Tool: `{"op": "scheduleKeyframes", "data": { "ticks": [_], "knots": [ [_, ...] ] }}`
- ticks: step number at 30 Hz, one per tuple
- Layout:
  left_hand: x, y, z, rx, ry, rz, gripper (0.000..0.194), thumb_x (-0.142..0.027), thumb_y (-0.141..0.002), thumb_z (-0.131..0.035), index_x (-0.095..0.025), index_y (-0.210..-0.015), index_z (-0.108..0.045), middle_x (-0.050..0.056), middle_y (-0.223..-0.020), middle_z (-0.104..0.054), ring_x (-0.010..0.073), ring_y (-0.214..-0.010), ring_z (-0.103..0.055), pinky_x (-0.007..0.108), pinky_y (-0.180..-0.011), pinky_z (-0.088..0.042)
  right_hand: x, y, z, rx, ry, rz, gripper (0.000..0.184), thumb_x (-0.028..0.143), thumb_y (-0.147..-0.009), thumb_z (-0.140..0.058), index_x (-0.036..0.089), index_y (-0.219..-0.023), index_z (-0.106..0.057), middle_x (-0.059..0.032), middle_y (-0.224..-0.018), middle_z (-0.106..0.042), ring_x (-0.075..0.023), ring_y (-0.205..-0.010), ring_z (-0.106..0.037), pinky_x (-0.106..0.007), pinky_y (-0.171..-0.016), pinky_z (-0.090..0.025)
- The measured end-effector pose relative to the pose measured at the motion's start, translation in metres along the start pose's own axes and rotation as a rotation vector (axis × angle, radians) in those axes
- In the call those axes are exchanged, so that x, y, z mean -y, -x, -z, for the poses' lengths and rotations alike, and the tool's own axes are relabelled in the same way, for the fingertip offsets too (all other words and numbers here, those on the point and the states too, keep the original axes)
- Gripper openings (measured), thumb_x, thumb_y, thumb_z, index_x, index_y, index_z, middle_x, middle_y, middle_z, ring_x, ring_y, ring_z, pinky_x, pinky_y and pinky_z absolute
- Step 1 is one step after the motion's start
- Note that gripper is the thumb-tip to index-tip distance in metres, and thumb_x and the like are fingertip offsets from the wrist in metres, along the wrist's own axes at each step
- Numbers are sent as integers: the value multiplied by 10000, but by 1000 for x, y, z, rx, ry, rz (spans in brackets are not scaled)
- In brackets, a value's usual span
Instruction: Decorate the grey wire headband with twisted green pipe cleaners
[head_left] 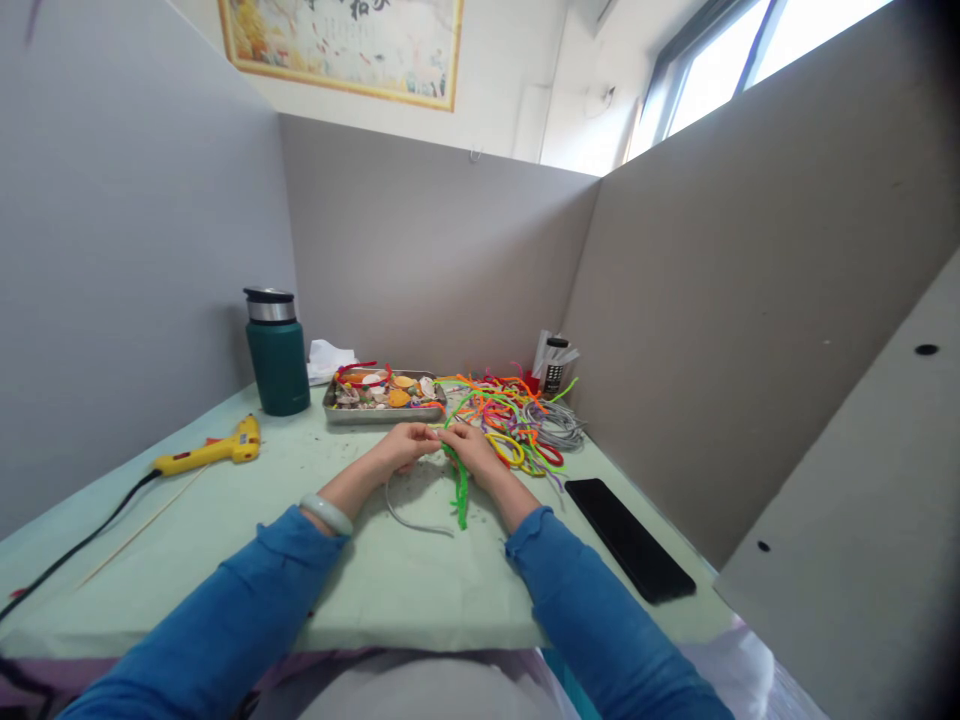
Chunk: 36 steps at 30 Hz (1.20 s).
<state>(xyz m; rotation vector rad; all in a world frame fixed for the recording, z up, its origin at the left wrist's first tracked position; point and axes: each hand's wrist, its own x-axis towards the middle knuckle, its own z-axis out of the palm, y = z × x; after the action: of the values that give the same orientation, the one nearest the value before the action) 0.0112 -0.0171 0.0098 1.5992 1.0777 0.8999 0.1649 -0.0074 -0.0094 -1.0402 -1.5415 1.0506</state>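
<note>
My left hand [409,445] and my right hand [469,448] meet above the middle of the table, fingertips pinched close together. Bright green pipe cleaners [460,492] hang down from my right hand, fuzzy and bunched at the lower end. A thin grey wire [412,524] curves down from under my left hand, its free end near the green bunch. What sits right between the fingertips is small and mostly hidden; a pale bit shows there. Just behind my hands lies a tangled pile of coloured pipe cleaners [495,405], with a grey coil [559,427] at its right.
A metal tray [360,417] of shells and stones stands at the back. On the left are a green thermos [278,360], a yellow glue gun [214,452] with its black cord, and a thin stick [142,527]. A black phone [628,540] lies right. Grey partitions [435,250] enclose the table.
</note>
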Motion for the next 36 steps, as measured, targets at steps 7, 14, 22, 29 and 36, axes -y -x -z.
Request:
{"op": "scheduleKeyframes", "data": {
  "ticks": [7, 14, 22, 29, 36],
  "knots": [
    [-2, 0, -2, -15, -25, -33, 391, -487, -611, -690, -161, -764, -539, -98, -475, -377, 16, -327, -230, 189, -326, -157, 5, 2, -1, 26, -120, -92, 284, 387, -723, -584, 170, -574, -477, 54, -439, -433, -64, -368, -353, -207, -361, -253],
    [-2, -1, -2, -28, -53, -52, 383, -485, -632, -680, -167, -794, -540, -101, -465, -369, 22, -320, -239, 186, -332, -164, 3, 1, 0, 19, -114, -125, 303, 391, -710, -605, 167, -564, -463, 53, -432, -438, -59, -366, -364, -194, -352, -258],
    [-2, -1, -1, -36, -47, -96, 392, -465, -655, -668, -164, -891, -583, -105, -453, -331, 29, -321, -238, 182, -325, -166, 1, 0, 1, 57, -128, -151, 404, 505, -662, -650, 164, -589, -448, 55, -450, -447, -50, -353, -356, -187, -349, -241],
    [-3, 0, -1, -32, -63, -96, 429, -482, -650, -669, -144, -911, -629, -99, -444, -341, 30, -324, -244, 194, -336, -173, 7, 2, 0, 55, -146, -202, 428, 532, -642, -670, 165, -607, -453, 59, -444, -448, -48, -353, -354, -183, -341, -231],
    [-3, -2, -1, -52, -78, -86, 395, -478, -645, -672, -144, -844, -610, -87, -456, -401, 28, -317, -266, 195, -341, -178, 11, 4, 0, 75, -103, -209, 369, 508, -730, -607, 157, -655, -518, 48, -436, -469, -49, -333, -349, -181, -326, -239]
  ]
}}
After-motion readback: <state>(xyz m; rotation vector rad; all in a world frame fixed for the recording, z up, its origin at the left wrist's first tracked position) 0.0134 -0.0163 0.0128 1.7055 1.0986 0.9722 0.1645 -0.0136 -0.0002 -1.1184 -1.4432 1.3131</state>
